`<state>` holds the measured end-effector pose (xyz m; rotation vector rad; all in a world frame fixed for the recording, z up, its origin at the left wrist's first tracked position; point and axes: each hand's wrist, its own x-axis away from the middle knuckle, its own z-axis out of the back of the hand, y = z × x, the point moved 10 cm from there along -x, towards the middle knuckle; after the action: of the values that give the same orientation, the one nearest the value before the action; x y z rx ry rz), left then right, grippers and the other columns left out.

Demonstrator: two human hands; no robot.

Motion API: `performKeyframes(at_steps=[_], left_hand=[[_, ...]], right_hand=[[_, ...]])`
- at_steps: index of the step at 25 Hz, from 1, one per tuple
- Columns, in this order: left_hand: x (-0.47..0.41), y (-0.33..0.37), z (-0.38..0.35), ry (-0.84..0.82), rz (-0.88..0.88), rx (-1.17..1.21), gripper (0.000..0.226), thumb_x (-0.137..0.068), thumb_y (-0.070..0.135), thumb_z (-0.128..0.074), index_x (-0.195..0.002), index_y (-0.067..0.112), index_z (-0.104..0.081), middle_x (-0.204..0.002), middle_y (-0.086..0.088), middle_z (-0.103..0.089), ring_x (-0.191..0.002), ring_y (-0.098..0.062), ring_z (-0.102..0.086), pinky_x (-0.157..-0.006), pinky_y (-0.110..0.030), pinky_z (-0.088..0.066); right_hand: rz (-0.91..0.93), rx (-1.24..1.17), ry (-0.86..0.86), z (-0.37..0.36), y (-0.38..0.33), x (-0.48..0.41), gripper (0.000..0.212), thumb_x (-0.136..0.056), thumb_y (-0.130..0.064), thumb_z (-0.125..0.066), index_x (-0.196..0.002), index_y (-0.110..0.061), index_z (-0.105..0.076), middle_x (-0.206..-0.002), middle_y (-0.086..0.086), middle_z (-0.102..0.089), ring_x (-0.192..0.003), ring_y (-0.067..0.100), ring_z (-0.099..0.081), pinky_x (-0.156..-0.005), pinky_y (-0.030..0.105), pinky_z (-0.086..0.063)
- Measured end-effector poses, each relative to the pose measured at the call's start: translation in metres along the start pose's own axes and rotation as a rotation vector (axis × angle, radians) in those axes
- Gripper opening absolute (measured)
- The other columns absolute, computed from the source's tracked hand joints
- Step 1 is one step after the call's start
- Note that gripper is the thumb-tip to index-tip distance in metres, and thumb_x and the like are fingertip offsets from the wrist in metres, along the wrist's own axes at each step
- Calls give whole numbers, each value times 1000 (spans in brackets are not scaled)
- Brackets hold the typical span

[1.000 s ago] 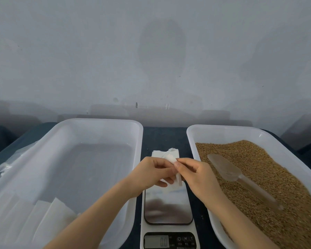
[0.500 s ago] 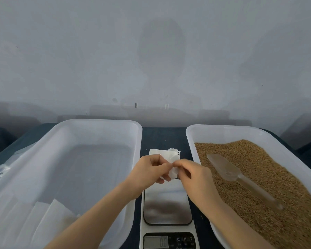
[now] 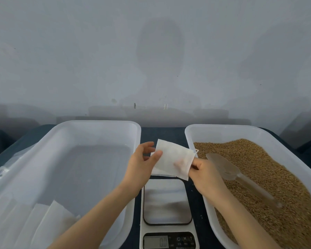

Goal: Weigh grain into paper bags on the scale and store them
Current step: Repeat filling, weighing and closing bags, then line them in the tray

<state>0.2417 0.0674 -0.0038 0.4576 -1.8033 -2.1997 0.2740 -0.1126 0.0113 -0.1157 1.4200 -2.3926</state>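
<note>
- The thin, flat white paper bag [image 3: 172, 159] is held in the air between both hands, above the far end of the scale and between the two tubs
- Its long axis runs left to right and tilts down toward the right; the broad face is turned to the camera
- The paper is semi-sheer, with a stitched or crimped seam along the right and lower edges and a small tab or string end at the upper right corner; no print shows on it
- The left hand [image 3: 142, 166] has its thumb on the front of the bag's left edge, with the fingers loosely spread and reaching behind that edge
- The right hand [image 3: 205, 174] pinches the lower right corner, thumb in front, and its fingers show as a pink shade through the paper
- A second white sheet [image 3: 160, 173] shows just below the bag
- The white digital kitchen scale [image 3: 167, 203] has a glossy plate; its grey display shows zeros, and beside it are a power symbol, "M" and "T"; the smaller writing is too blurred to read
- The right white plastic tub [image 3: 192, 130] holds brown grain [image 3: 269, 169] with a clear plastic scoop [image 3: 226, 168] lying on it
- The left white plastic tub [image 3: 97, 123] holds more white bags [image 3: 48, 221] at its near end
</note>
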Motion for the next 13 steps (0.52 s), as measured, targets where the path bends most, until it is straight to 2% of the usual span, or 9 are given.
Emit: performKeyframes(at_steps=[2, 3, 4, 5, 6, 7, 9, 11, 13], left_hand=[[0, 0, -3, -25, 7, -1, 9, -94, 25, -58, -91, 20, -65, -66, 22, -62, -57, 3, -53, -54, -8, -39], [0, 0, -4, -31, 5, -7, 15, -95, 24, -57, -83, 18, -65, -57, 22, -59, -51, 4, -50, -51, -7, -37], [0, 0, -4, -38, 3, -6, 20, -96, 23, -56, -79, 17, -63, -53, 21, -56, -48, 4, -48, -50, -7, -37], [0, 0, -4, -49, -1, -7, 23, -96, 24, -54, -76, 16, -61, -51, 21, -54, -47, 4, -47, -49, -7, -36], [0, 1, -5, -59, -5, -10, 27, -97, 26, -53, -74, 16, -60, -50, 21, -53, -47, 4, -46, -49, -7, -36], [1, 1, -6, -61, -8, -16, 30, -97, 29, -51, -71, 16, -58, -49, 20, -51, -46, 3, -45, -49, -8, -36], [-1, -1, -4, -46, 2, -16, 35, -98, 32, -49, -69, 15, -55, -48, 18, -49, -46, 0, -42, -48, -9, -35], [-2, -5, -3, -20, 41, 33, 36, -98, 32, -48, -68, 14, -52, -50, 16, -48, -48, -2, -40, -47, -11, -35], [-1, -5, -3, 4, 55, 36, 29, -97, 34, -50, -74, 17, -54, -59, 17, -53, -58, -4, -47, -50, -9, -37]], right_hand=[[-29, 18, -23, -1, 2, -1, 16, -86, -34, -65, -77, -23, -73, -47, -10, -54, -42, 4, -42, -43, 17, -34], [-50, 13, -27, -1, 4, -1, 15, -87, -33, -65, -77, -25, -73, -48, -8, -55, -43, 5, -43, -45, 20, -36], [-77, -17, -27, 0, 6, 0, 17, -87, -36, -63, -77, -27, -74, -50, -7, -57, -44, 8, -45, -50, 19, -30], [-111, -61, -19, 1, 9, 0, 18, -87, -42, -62, -81, -29, -74, -56, -6, -62, -49, 13, -53, -53, 22, -46], [-145, -100, -3, 3, 12, 1, 21, -85, -48, -62, -86, -31, -74, -66, -5, -69, -60, 17, -61, -70, 32, -55], [-180, -128, 7, 5, 16, 1, 23, -83, -52, -62, -89, -33, -74, -76, -5, -72, -75, 18, -66, -63, 26, -55], [-227, -186, -13, 2, 19, 0, 19, -79, -51, -67, -84, -35, -76, -87, 1, -73, -91, 26, -65, -76, 36, -56], [-251, -285, -61, -3, 19, -1, 11, -80, -39, -72, -81, -29, -77, -87, 2, -74, -89, 24, -69, -88, 44, -53], [-257, -373, -95, -5, 18, -1, 9, -82, -30, -71, -81, -23, -78, -87, -3, -75, -86, 13, -71, -92, 42, -52]])
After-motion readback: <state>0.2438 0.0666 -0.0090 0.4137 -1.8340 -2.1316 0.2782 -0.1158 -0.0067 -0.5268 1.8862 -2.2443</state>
